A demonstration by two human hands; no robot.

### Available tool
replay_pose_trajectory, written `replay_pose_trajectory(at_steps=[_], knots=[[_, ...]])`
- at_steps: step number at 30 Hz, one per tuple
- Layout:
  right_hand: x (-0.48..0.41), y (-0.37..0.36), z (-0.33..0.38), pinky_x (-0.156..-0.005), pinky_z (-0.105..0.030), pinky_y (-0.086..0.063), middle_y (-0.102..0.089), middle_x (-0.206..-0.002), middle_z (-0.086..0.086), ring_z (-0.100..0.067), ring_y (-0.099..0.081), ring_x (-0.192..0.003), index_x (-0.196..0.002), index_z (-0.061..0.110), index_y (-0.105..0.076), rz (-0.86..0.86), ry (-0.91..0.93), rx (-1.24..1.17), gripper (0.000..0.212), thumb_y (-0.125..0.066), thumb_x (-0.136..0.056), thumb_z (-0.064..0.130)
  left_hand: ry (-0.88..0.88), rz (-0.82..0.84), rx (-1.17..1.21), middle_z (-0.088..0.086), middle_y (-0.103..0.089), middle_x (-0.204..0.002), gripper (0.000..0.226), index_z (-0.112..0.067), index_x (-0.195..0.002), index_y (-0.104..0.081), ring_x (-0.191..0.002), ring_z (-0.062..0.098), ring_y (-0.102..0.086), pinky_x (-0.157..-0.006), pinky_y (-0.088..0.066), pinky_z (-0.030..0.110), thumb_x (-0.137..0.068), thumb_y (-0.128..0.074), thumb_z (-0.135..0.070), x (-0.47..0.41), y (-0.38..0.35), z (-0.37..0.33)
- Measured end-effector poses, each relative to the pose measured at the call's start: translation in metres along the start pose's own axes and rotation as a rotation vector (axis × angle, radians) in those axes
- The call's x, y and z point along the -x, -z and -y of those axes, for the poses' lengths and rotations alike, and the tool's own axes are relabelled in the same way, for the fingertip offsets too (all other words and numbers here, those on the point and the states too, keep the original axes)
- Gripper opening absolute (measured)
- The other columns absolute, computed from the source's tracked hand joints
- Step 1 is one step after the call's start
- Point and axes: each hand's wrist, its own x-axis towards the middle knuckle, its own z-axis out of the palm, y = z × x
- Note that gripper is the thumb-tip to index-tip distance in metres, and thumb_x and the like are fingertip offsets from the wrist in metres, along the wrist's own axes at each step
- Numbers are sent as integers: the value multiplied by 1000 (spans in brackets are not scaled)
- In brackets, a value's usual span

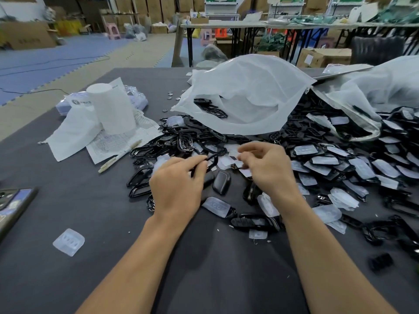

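My left hand (179, 186) pinches a black oval plastic frame (212, 161) between thumb and fingers, just above the dark table (90, 200). My right hand (269, 168) is close beside it with curled fingers pinching a small translucent silicone pad (238, 156). Both hands hover over a big pile of black key-fob shells and clear pads (328, 164). A black shell half (221, 182) lies between my hands.
A white plastic bag (244, 96) lies open behind the pile, a second bag (385, 87) at right. A paper roll (113, 109), papers and a pen (120, 156) sit at left. A phone (13, 200) lies at the left edge, a loose clear pad (68, 242) near it.
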Motion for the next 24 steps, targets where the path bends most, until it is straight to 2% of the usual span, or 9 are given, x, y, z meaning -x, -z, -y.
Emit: replay_pose_trajectory(at_steps=[2,5,8,10,12,14,16,20,24], knots=[[-3,7,-10,-86,-24,-54,-78,-102,6,-11,-71,-98,-106,27,-79,-72,-16,260,27,-61,-95,9,207,22,88,-13,-78,-82,15,-34,-100,-83,-86,12,-72,-86,-55,33,-90,-73,-30,-2,2,-2],[-7,7,-16,-102,-36,-52,-74,-117,2,-20,-64,-114,-117,25,-75,26,-69,471,30,-61,-95,11,392,27,259,-27,-72,-70,24,-39,-100,-81,-74,-8,-69,-93,-56,27,-86,-76,-21,-6,7,-6],[-10,6,-14,-101,-41,-52,-72,-116,0,-24,-63,-114,-117,26,-75,52,-67,538,27,-65,-95,16,428,37,305,-23,-77,-76,36,-54,-87,-75,-69,-10,-67,-107,-50,34,-84,-75,-18,-8,10,-7],[-11,6,-16,-97,-40,-54,-71,-105,2,-23,-65,-106,-109,27,-76,39,-65,516,21,-67,-94,16,429,60,309,-23,-74,-68,33,-39,-110,-78,-61,-8,-65,-107,-51,37,-84,-73,-19,-7,8,-6],[-11,7,-19,-87,-36,-56,-71,-91,6,-20,-67,-94,-96,27,-77,29,-69,476,15,-69,-92,14,408,74,304,-27,-71,-64,36,-29,-120,-76,-60,-8,-63,-104,-51,26,-86,-72,-18,-6,5,-5],[-12,8,-21,-72,-28,-53,-71,-78,7,-15,-67,-79,-83,26,-76,10,-67,423,17,-70,-90,12,386,88,306,-29,-71,-65,35,-27,-120,-77,-58,-6,-61,-85,-47,7,-86,-73,-18,-5,3,-4],[-12,10,-21,-63,-22,-47,-70,-75,9,-9,-64,-70,-83,25,-77,-42,-66,328,20,-66,-92,11,377,95,313,-29,-71,-65,32,-27,-117,-78,-53,-4,-59,-73,-43,1,-87,-74,-18,-5,1,-3],[-19,14,-17,-92,-31,-55,-73,-113,-1,-19,-67,-106,-120,20,-74,-193,-55,305,42,-55,-92,-4,384,86,328,-30,-70,-63,29,-27,-114,-79,-56,-6,-60,-72,-43,1,-87,-76,-18,-6,-1,-2],[-44,11,-9,-103,-37,-51,-70,-128,-12,-32,-62,-122,-129,13,-70,-57,-82,575,50,-54,-87,-10,399,75,346,-28,-71,-64,27,-27,-111,-79,-61,-10,-63,-71,-43,0,-86,-76,-17,-7,-3,-1]])
